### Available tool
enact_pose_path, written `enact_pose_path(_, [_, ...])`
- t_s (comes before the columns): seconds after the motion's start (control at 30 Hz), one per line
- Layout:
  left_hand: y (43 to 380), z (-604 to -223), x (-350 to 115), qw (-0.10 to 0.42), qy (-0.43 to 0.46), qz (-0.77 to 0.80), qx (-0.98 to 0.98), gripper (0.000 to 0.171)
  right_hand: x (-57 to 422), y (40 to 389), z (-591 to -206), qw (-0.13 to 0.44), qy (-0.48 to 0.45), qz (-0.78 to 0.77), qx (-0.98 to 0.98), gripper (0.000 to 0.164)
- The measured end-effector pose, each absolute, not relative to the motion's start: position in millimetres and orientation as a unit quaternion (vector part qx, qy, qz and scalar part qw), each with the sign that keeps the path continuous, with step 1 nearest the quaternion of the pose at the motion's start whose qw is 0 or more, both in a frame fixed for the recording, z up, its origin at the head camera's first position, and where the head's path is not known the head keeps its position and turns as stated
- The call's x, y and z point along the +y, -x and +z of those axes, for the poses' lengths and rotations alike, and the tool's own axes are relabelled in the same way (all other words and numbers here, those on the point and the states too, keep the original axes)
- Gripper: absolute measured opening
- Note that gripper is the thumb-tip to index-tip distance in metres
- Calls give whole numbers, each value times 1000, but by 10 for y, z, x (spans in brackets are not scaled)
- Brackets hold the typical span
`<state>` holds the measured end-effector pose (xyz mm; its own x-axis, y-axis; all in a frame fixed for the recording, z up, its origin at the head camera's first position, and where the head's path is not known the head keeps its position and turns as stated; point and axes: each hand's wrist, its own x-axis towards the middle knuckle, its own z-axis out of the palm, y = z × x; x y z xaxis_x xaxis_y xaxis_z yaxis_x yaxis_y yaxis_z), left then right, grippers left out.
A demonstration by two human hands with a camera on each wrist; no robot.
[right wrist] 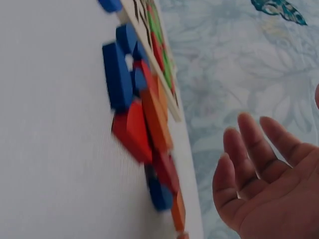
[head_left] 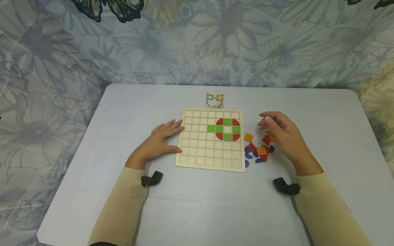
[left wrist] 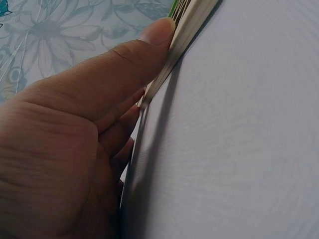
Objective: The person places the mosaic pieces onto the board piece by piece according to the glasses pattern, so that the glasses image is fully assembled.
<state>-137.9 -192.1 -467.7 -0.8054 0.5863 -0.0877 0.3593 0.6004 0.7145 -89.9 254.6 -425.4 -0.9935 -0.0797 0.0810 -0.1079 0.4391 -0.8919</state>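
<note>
A wooden grid board [head_left: 200, 151] lies flat on the table. Green squares [head_left: 227, 137] and red rounded corner pieces [head_left: 220, 122] form a ring in its upper right, with a green row reaching left. My left hand [head_left: 158, 140] rests at the board's left edge, its fingers and thumb spread; the left wrist view shows the thumb [left wrist: 158, 32] against the board's side. My right hand [head_left: 286, 136] hovers empty, fingers loosely bent, beside loose pieces: orange squares [head_left: 248, 137], red pieces [head_left: 251, 147] and blue rounded pieces [head_left: 259, 160]. Some of these overlap one another.
A small pattern card [head_left: 215, 99] with a coloured grid design stands just behind the board. The white table [head_left: 209, 208] extends around everything, and a flower-patterned cloth [head_left: 197, 44] hangs behind its far edge.
</note>
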Motion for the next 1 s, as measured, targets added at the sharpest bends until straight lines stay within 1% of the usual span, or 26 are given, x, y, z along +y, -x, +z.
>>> enact_pose_path(0.2, [1374, -4672, -1917, 160, -267, 360, 879, 91, 2834, 851, -4365, 31, -15, 507, -862, 43])
enact_pose_path(0.3, [1375, -4676, -1916, 160, -268, 358, 880, 91, 2993, 826, -4443, 31, 3, 488, -872, 44])
enact_pose_path(0.4, [1377, -4681, -1919, 158, -269, 357, 880, 91, 3133, 812, -4508, 19, 18, 465, -885, 46])
enact_pose_path(0.53, [1379, -4684, -1927, 156, -272, 358, 879, 92, 3255, 805, -4561, -13, 24, 432, -901, 49])
enact_pose_path(0.7, [1382, -4690, -1934, 156, -271, 358, 880, 91, 3357, 792, -4580, -66, 8, 391, -918, 46])
enact_pose_path(0.77, [1382, -4691, -1935, 156, -271, 359, 880, 92, 3399, 790, -4579, -74, -4, 369, -927, 43])
enact_pose_path(1.0, [1381, -4680, -1923, 158, -267, 362, 879, 92, 3443, 793, -4573, -47, -14, 332, -942, 28])
